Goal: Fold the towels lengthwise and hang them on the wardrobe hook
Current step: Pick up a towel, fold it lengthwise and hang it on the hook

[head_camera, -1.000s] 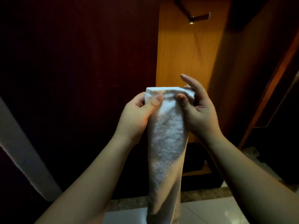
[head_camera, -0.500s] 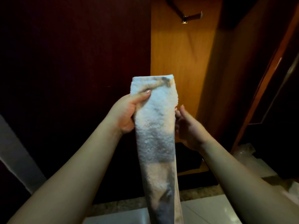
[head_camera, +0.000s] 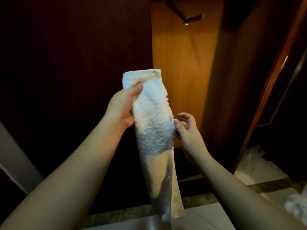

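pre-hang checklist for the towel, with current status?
1. Towel folded into a long narrow strip: ok.
2. Left hand grips the towel near its top, thumb on the front: ok.
3. Right hand holding the towel: cannot tell; its fingers are loosely curled at the towel's right edge and any contact is hidden.
4. Hook in view and bare, up on the wooden panel: ok.
5. Towel raised to hook height: not ok; its top edge is well below the hook.
6. Lower end hanging free: cannot tell; it runs out of frame.
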Tool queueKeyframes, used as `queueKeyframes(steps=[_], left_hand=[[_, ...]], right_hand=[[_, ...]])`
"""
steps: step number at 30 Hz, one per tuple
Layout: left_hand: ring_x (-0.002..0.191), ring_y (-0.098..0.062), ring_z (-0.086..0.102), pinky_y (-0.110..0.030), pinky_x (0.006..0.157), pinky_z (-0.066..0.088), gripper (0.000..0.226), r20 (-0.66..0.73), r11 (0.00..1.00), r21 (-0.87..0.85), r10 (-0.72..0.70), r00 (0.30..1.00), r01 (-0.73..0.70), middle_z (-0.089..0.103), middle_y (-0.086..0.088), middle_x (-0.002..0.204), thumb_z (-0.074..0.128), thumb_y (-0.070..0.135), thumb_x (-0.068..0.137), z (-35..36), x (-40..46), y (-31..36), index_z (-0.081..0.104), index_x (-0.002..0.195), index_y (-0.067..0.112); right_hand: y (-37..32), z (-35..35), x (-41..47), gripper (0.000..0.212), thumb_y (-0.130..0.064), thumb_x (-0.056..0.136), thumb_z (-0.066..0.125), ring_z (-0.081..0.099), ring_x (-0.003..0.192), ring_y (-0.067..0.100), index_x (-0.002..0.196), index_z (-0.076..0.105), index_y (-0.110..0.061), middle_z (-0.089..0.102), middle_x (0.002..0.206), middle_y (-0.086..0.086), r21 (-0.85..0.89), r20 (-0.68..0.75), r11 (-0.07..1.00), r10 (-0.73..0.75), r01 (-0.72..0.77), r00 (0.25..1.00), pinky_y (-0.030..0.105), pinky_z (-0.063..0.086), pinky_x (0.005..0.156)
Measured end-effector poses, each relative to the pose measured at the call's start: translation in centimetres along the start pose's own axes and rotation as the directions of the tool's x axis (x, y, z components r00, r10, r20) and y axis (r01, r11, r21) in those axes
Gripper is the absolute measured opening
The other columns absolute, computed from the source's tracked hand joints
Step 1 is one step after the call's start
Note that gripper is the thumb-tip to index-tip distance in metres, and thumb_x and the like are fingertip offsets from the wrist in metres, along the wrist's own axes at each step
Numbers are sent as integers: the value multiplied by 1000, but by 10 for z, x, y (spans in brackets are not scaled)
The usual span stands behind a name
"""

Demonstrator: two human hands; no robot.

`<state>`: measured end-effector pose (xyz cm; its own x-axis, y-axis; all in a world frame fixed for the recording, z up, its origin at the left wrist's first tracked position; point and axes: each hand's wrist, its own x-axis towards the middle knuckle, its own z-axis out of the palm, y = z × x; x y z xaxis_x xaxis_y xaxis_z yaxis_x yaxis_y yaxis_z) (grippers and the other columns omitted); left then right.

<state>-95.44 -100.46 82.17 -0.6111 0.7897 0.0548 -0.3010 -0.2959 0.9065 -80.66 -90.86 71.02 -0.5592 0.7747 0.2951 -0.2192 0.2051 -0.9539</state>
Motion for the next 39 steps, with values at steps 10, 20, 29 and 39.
queueKeyframes(steps=[10, 20, 29, 39], left_hand=[[94, -27, 74, -43, 74, 62, 26, -21, 996, -22, 89, 996, -89, 75, -14, 103, 59, 12, 98, 9, -2, 2, 61, 121, 1], [94, -29, 74, -42, 75, 61, 25, 20, 981, 61, 182, 983, -182, 75, -16, 104, 59, 13, 97, 7, -6, 8, 61, 120, 3], [99, -30, 72, -47, 87, 59, 31, 72, 982, 88, 161, 984, -168, 73, -18, 110, 61, 16, 96, 9, 3, 20, 60, 123, 1], [96, -36, 73, -55, 91, 55, 29, -4, 998, -59, 22, 1000, -22, 73, -20, 107, 65, 15, 94, 8, 18, 18, 63, 118, -1]], right_hand=[[-9, 6, -7, 35, -38, 87, 72, 55, 102, -3, 109, 44, -42, 55, 112, -18, -197, 43, 979, -52, 60, 998, 6, 46, 74], [-13, 10, -5, 19, -48, 94, 60, 67, 84, -3, 97, 59, -29, 71, 95, -13, -303, 105, 952, -2, 34, 994, 20, 53, 70], [-16, 18, -7, 21, -50, 99, 45, 62, 77, 8, 97, 48, -30, 64, 90, 1, -328, -4, 933, -159, 149, 987, 40, 53, 70], [27, 4, 3, 87, -92, 44, 68, 70, 93, 1, 104, 67, -29, 75, 99, -11, -156, 209, 979, 160, -129, 965, 33, 55, 89]])
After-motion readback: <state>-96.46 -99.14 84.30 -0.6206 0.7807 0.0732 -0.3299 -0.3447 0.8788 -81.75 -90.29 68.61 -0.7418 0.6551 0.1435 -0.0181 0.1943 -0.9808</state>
